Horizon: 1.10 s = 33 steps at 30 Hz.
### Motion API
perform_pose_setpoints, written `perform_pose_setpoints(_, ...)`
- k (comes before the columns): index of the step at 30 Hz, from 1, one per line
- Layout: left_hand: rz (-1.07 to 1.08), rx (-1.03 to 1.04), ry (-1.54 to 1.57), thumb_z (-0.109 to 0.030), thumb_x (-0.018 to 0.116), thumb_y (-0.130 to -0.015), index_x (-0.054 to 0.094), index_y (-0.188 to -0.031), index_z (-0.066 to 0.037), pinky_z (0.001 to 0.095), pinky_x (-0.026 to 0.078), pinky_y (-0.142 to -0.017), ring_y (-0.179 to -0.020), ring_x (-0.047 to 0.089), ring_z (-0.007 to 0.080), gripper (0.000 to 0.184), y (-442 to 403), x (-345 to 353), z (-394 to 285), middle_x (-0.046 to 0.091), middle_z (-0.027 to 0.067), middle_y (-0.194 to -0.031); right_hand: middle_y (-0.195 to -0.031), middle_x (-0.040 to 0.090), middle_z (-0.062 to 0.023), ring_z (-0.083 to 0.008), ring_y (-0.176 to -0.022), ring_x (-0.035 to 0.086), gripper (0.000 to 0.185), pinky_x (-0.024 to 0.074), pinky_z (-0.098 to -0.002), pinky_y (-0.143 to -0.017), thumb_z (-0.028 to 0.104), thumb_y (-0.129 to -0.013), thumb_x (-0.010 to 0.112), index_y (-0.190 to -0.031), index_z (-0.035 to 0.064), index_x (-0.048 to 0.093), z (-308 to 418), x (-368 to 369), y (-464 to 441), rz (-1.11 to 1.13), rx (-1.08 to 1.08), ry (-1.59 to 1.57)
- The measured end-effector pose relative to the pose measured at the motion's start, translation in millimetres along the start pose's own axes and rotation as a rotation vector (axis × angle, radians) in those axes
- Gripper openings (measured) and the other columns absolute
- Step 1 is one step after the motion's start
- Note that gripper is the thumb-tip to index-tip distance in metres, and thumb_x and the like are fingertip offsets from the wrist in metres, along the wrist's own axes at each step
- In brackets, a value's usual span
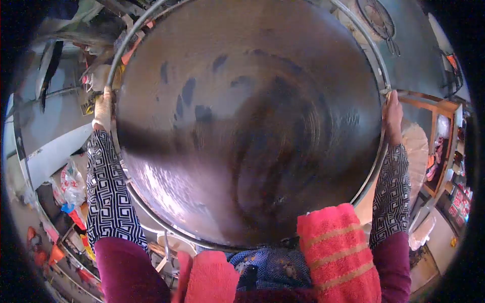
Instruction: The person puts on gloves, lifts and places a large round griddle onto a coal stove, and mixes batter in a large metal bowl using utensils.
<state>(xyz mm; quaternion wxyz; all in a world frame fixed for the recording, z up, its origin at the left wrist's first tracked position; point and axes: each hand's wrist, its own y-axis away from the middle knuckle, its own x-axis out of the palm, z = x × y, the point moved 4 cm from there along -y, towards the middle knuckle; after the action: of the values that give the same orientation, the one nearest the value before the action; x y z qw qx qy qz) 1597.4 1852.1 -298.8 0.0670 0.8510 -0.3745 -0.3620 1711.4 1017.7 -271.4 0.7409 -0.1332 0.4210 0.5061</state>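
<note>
Big round pan (278,101) = landmark, sits dead ctr betw. both hands; approx. round, so no clear long axis. Metal ring (376,52) runs around its edge; can't tell if ring + pan are joined.

L hand (102,108): closed on ring, pan's L side, fingers partly hidden. R hand (393,115): closed on ring, opp. side of pan. Neither clearly nearer; pan spans the gap, hands roughly level w/ each other, arms reaching fwd along its sides.

Striped red towel (337,252) overlaps pan's near edge, R of ctr. 2nd red cloth (213,278) just below near edge, L of ctr. Plastic bag (72,182) off pan's L side, past L forearm. Strainer (376,19) beyond pan, far R. Wood cabinet (432,104) off pan's R side.
</note>
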Motion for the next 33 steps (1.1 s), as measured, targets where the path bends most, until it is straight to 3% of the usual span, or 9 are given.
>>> perform_pose_setpoints(3,0.056,-0.047,-0.221,-0.067,0.044,-0.084,0.057,-0.09,-0.01,0.0292,0.035,-0.041,-0.048,0.045,0.0137,0.059,4,-6,-5,0.045,-0.0013,-0.06,-0.059,0.054,-0.0077,-0.0185,-0.054,0.053,0.066,0.0403,-0.0339,-0.053,0.058,-0.09,0.037,-0.066,0.0001,0.058,-3,-4,-8,0.018,0.003,0.031)
perform_pose_setpoints(6,-0.067,-0.039,-0.277,-0.07,0.04,-0.083,0.056,-0.088,-0.009,0.0296,0.035,-0.04,-0.047,0.045,0.0154,0.063,14,-17,-5,0.046,0.0008,-0.061,-0.059,0.054,-0.0071,-0.0182,-0.054,0.053,0.066,0.0393,-0.0336,-0.052,0.058,-0.09,0.036,-0.066,0.0002,0.058,-10,0,-25,0.006,-0.049,0.076)
perform_pose_setpoints(14,-0.087,-0.063,-0.123,-0.058,0.045,-0.089,0.052,-0.071,-0.011,0.0286,0.028,-0.035,-0.036,0.036,0.0112,0.052,41,-26,5,0.04,-0.0022,-0.047,-0.057,0.051,-0.006,-0.0167,-0.047,0.049,0.062,0.0383,-0.0333,-0.047,0.055,-0.092,0.035,-0.066,0.0024,0.054,3,10,-17,0.048,-0.084,-0.039)
perform_pose_setpoints(19,-0.1,-0.043,-0.227,-0.058,0.044,-0.089,0.055,-0.069,-0.008,0.0294,0.031,-0.037,-0.037,0.038,0.0126,0.055,44,-21,-8,0.042,-0.0006,-0.047,-0.056,0.052,-0.0088,-0.0186,-0.049,0.053,0.059,0.0406,-0.0334,-0.049,0.053,-0.093,0.035,-0.069,0.0016,0.053,-7,13,-16,0.06,0.006,-0.022)
perform_pose_setpoints(23,-0.085,0.13,-0.356,-0.061,0.04,-0.089,0.06,-0.071,-0.005,0.0314,0.037,-0.039,-0.041,0.046,0.0152,0.062,20,-24,-21,0.047,0.002,-0.051,-0.058,0.055,-0.0093,-0.0193,-0.049,0.053,0.06,0.0408,-0.0341,-0.049,0.053,-0.093,0.033,-0.068,0.0022,0.053,2,8,-13,-0.017,-0.186,0.145)
perform_pose_setpoints(24,-0.095,0.229,-0.411,-0.061,0.039,-0.089,0.061,-0.073,-0.004,0.0315,0.038,-0.04,-0.042,0.048,0.0158,0.063,27,-20,-29,0.048,0.0026,-0.051,-0.059,0.056,-0.0096,-0.0197,-0.052,0.054,0.061,0.0413,-0.0345,-0.051,0.053,-0.093,0.033,-0.068,0.002,0.053,4,5,-12,0.018,-0.127,0.121)
perform_pose_setpoints(26,-0.047,0.133,-0.43,-0.062,0.038,-0.089,0.063,-0.075,-0.004,0.0317,0.04,-0.041,-0.043,0.05,0.0167,0.064,12,-15,-15,0.05,0.0036,-0.052,-0.06,0.056,-0.0103,-0.0207,-0.057,0.056,0.062,0.0424,-0.0352,-0.055,0.054,-0.094,0.031,-0.068,0.0016,0.054,-8,6,-16,0.086,0.004,0.082)
perform_pose_setpoints(31,-0.004,-0.046,-0.308,-0.064,0.041,-0.086,0.06,-0.076,-0.006,0.031,0.039,-0.039,-0.042,0.048,0.0159,0.062,16,-9,-13,0.049,0.0026,-0.052,-0.058,0.055,-0.0095,-0.0195,-0.055,0.054,0.063,0.0407,-0.037,-0.054,0.055,-0.093,0.033,-0.069,0.0009,0.056,-46,2,-52,0.093,-0.019,0.089)
perform_pose_setpoints(33,-0.06,0.041,-0.391,-0.064,0.041,-0.086,0.06,-0.076,-0.006,0.0306,0.038,-0.039,-0.043,0.047,0.0154,0.062,19,-9,-24,0.049,0.0021,-0.054,-0.058,0.053,-0.0082,-0.0188,-0.054,0.053,0.063,0.0402,-0.0367,-0.053,0.055,-0.093,0.033,-0.068,0.0018,0.055,-25,3,-36,0.121,0.079,0.01)
